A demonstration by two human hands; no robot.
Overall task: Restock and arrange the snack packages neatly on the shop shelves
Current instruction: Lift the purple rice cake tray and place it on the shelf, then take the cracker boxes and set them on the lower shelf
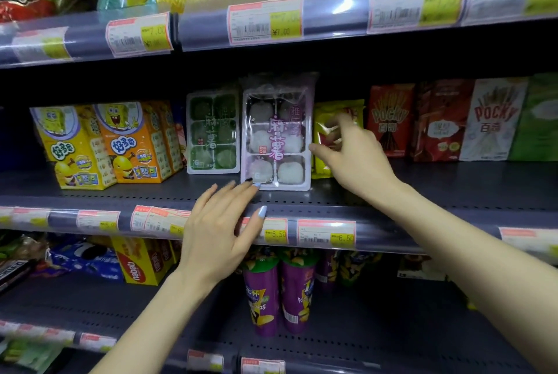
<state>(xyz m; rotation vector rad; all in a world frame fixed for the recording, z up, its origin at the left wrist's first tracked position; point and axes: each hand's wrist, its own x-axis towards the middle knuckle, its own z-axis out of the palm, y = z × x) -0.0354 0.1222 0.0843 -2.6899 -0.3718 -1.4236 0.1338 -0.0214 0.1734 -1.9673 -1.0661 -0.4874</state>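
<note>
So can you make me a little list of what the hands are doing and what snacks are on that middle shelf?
left hand: open, fingertips at the bottom corner of the purple mochi tray
right hand: open, reaching at the yellow snack bag
purple mochi tray: upright, front of the middle shelf
left of it: green mochi tray, SpongeBob boxes
right of it: Pocky boxes
</note>
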